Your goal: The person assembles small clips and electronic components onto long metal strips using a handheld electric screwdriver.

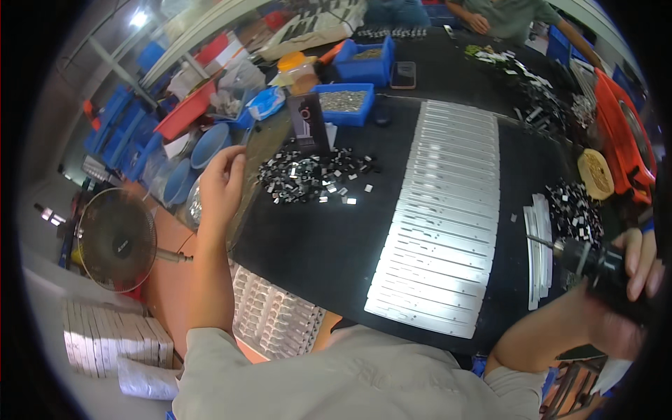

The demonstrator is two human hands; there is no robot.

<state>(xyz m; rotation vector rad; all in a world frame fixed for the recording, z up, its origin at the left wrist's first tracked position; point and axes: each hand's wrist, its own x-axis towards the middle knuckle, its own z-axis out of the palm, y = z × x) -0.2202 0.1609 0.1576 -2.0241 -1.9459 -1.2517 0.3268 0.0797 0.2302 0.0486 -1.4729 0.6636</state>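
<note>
Power driver (584, 260), dark, blurred, perhaps plastic, slender bit (540, 241), smooth silvery strips (442, 234)

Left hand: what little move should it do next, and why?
Perhaps it could reach right to the small black pieces: the left hand looks empty and is near them, while the right hand holds a power tool.

Harsh glare on metal strips (437, 234), right hand (619, 332) blurred, edges warped.
</note>
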